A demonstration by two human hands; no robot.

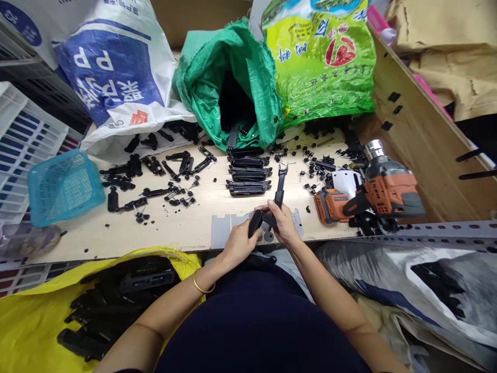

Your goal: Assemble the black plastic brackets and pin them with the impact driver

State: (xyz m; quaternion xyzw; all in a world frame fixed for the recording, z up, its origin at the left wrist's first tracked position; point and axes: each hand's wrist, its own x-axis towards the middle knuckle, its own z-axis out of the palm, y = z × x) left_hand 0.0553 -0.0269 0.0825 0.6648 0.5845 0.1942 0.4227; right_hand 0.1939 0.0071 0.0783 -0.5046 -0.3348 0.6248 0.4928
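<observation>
Near the front edge of the workbench (194, 228), both hands grip a black jointed plastic part (280, 189). My left hand (238, 243) is closed around its thick, rounded end, which points up and to the right. My right hand (286, 224) holds it by the middle joint, while a long arm with a small forked metallic tip sticks out away from me. The fingers cover much of the joint. Just beyond lies a stack of several folded black parts (249, 176). Below the hands, flat grey plates (220, 230) lie at the bench edge.
An orange cordless power tool (392, 191) lies at right, beside small black knobs with metal pins (308, 187). Loose black links (186, 165) and a blue basket (64, 189) are at left. Behind stand a green sack (194, 67) and printed bags. A yellow sack (23, 321) holds black parts.
</observation>
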